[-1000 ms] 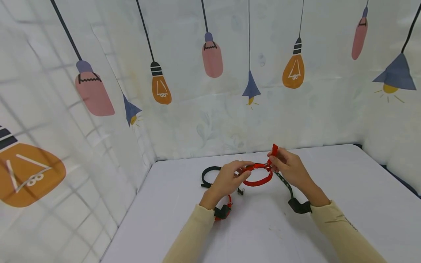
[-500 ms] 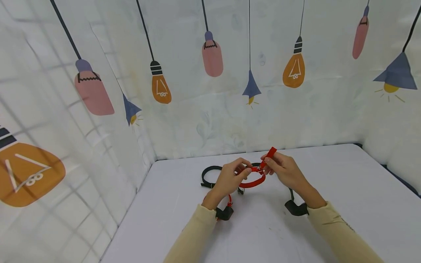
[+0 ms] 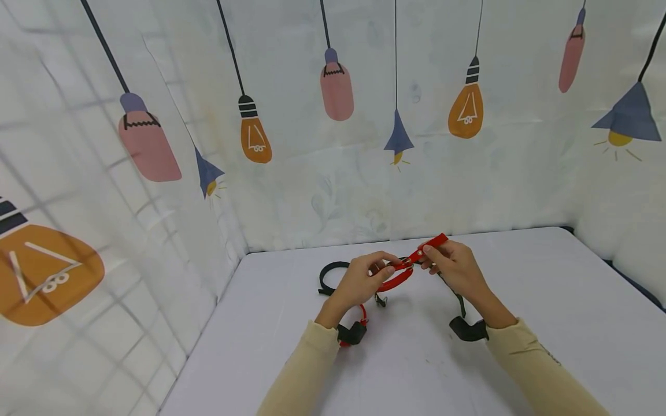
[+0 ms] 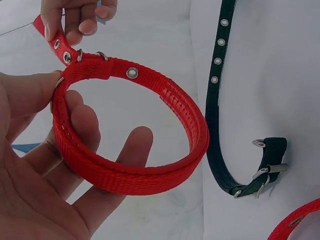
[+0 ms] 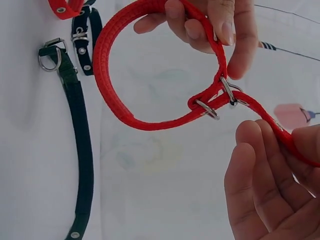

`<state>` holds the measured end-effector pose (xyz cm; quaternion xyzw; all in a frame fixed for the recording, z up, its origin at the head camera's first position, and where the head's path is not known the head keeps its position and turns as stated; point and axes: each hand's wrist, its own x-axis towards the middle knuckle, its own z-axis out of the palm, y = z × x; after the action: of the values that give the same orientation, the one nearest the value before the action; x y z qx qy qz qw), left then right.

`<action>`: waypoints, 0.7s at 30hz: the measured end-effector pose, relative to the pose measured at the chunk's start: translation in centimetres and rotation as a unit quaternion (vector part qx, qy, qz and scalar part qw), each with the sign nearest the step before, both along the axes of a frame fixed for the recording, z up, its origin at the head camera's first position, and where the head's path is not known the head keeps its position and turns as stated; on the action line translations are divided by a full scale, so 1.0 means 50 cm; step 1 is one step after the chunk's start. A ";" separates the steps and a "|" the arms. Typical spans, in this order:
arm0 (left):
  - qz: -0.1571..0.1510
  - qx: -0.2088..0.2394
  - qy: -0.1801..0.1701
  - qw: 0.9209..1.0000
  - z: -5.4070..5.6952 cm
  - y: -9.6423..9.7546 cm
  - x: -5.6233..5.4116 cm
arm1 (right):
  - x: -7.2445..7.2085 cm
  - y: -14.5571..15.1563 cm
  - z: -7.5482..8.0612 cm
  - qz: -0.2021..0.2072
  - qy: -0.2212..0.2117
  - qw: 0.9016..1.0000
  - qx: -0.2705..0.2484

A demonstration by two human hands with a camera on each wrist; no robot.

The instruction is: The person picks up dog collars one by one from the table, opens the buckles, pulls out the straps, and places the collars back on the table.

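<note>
A red dog collar (image 4: 135, 182) is held up above the table, bent into a loop with its strap running through the metal buckle (image 5: 229, 91). My left hand (image 3: 361, 279) grips the loop beside the buckle, thumb on the outside and fingers inside the ring. With thumb and fingers, my right hand (image 3: 458, 268) pinches the strap's free end, which slants up to the right and shows metal eyelets. A metal D-ring (image 5: 207, 109) sits on the band close to the buckle.
A dark green collar (image 4: 213, 125) with eyelets and a buckle lies on the white table (image 3: 416, 375) beyond the hands. A black collar (image 3: 324, 277) lies coiled at left. Another red collar (image 3: 364, 315) lies near the left wrist. A patterned wall (image 3: 312, 202) stands behind.
The strap's free end has swung from nearly upright to a slant toward the right. My right hand moved in toward the left, then slightly back right, and the loop looks narrower in the head view.
</note>
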<state>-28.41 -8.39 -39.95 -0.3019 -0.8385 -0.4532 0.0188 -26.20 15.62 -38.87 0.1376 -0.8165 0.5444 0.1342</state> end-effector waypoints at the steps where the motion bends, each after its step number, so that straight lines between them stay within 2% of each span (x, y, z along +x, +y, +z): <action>1: -0.003 -0.001 -0.002 1.000 0.001 -0.001 0.000 | -0.001 0.000 0.000 0.002 -0.003 1.000 -0.002; 5: -0.010 -0.010 -0.015 1.000 0.005 -0.003 0.002 | -0.002 -0.001 0.001 0.006 -0.010 1.000 -0.003; 10: -0.036 -0.028 -0.036 0.998 0.009 -0.004 0.003 | -0.001 0.000 0.002 0.019 -0.013 1.000 -0.002; 14: -0.052 -0.050 -0.031 0.997 0.010 -0.006 0.002 | -0.001 0.000 0.001 0.027 -0.010 1.000 0.005; 21: -0.056 -0.068 -0.021 0.996 0.011 -0.007 0.001 | -0.003 0.000 -0.002 0.030 -0.009 0.999 0.021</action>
<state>-28.38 -8.74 -39.38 -0.3394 -0.8493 -0.4017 -0.0452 -26.33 15.61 -38.98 0.1602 -0.8243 0.5322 0.1078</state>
